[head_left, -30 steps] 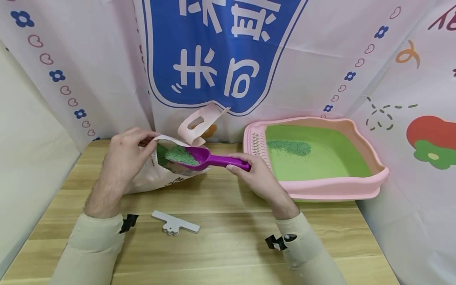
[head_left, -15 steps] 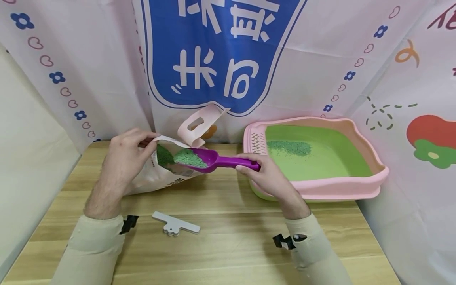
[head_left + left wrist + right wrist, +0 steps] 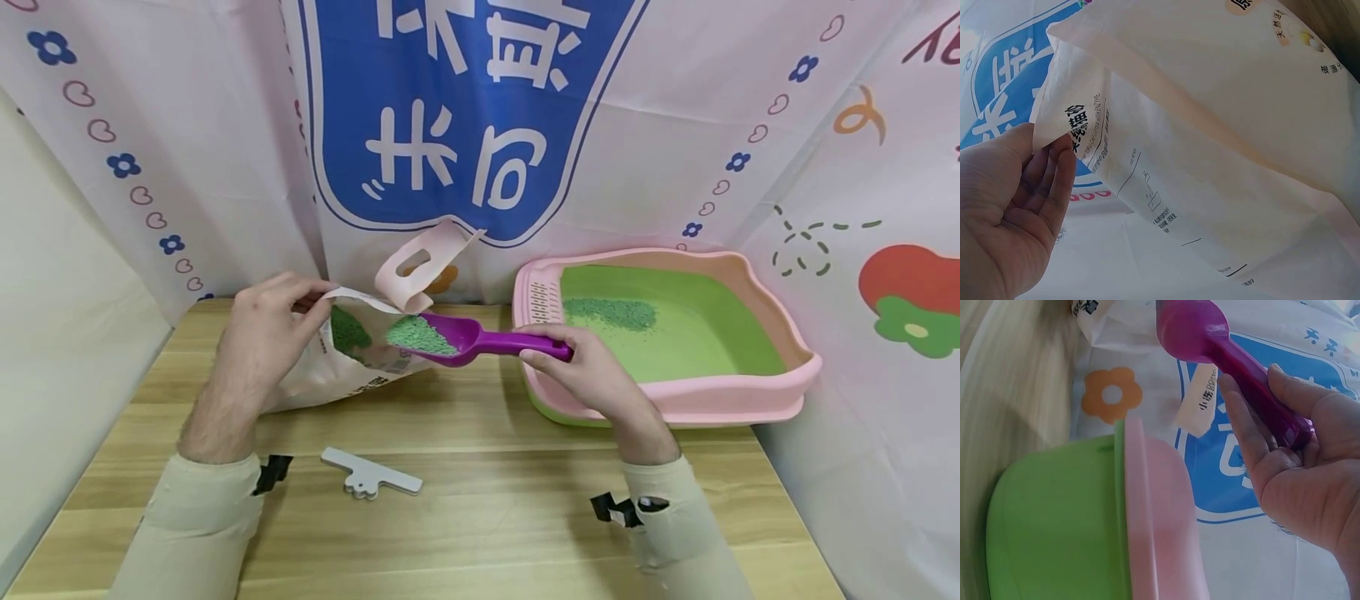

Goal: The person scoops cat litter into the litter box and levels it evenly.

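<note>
My left hand (image 3: 266,337) pinches the rim of a white cat litter bag (image 3: 330,379), whose mouth faces right with green pellets (image 3: 347,332) inside. In the left wrist view, thumb and fingers grip the bag's edge (image 3: 1054,119). My right hand (image 3: 581,367) holds a purple scoop (image 3: 465,340) by its handle, loaded with green litter (image 3: 422,335). The scoop's tip is at the bag's mouth. Right of the bag stands a litter box (image 3: 675,400) with pink rim and green base; a small heap of litter (image 3: 611,312) lies in it. The scoop's handle shows in the right wrist view (image 3: 1260,394).
A grey clip (image 3: 371,472) lies on the wooden table (image 3: 480,517) in front of the bag. The bag's torn strip with a handle hole (image 3: 405,287) curls up behind its mouth. A printed cloth (image 3: 645,167) hangs behind the table.
My right hand has moved to the right, drawing the loaded scoop out of the bag's mouth. My left hand keeps its pinch on the rim, nearly unmoved.
</note>
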A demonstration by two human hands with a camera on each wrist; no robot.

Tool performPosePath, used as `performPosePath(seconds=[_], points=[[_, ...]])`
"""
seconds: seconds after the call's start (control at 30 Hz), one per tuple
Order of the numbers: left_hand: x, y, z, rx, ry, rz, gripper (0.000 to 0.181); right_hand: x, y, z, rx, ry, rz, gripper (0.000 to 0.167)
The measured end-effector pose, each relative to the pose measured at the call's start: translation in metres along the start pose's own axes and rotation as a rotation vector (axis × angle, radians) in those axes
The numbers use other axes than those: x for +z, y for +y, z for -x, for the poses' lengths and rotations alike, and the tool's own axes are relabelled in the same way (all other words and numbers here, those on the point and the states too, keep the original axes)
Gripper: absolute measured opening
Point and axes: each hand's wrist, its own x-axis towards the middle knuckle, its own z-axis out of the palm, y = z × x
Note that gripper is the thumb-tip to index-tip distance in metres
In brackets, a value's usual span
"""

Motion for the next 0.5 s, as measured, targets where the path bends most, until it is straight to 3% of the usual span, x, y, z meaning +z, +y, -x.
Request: performPosePath(seconds=[0.5], points=[[0.0, -0.001, 0.0, 0.011, 0.008, -0.011, 0.017, -0.025, 0.004, 0.011, 0.007, -0.002, 0.017, 0.033]])
